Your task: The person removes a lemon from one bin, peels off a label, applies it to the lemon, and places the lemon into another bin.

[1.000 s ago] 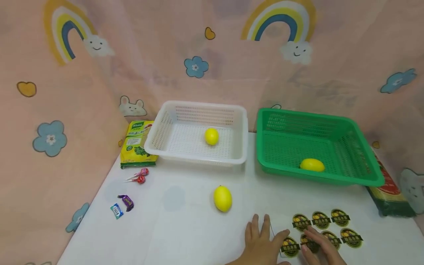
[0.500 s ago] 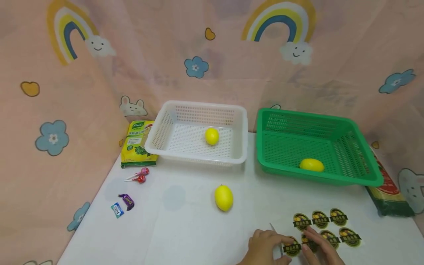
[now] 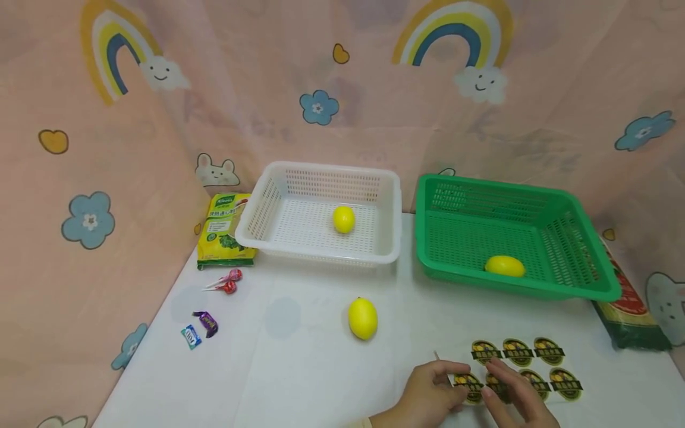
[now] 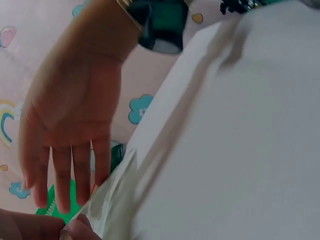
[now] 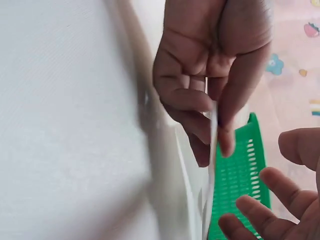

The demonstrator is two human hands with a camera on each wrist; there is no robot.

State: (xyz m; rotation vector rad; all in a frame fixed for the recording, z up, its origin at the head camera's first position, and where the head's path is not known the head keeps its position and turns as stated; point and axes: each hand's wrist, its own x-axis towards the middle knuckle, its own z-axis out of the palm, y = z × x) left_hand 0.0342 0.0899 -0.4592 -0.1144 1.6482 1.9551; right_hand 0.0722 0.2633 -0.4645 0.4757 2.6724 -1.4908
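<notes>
Pinching sticker sheet (image 3: 533, 381) — one lemon (image 3: 343, 220) in each basket (image 3: 316, 252).

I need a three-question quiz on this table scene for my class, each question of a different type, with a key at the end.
1. Count: how many lemons show in the head view?
2. True or false: the left hand pinches the sticker sheet.
3. Choose: in the head view, which thing does the white basket partly hide?
A. the lollipops
B. the yellow packet
C. the purple sweet

Key: 1. Three. 2. True. 3. B.
</notes>
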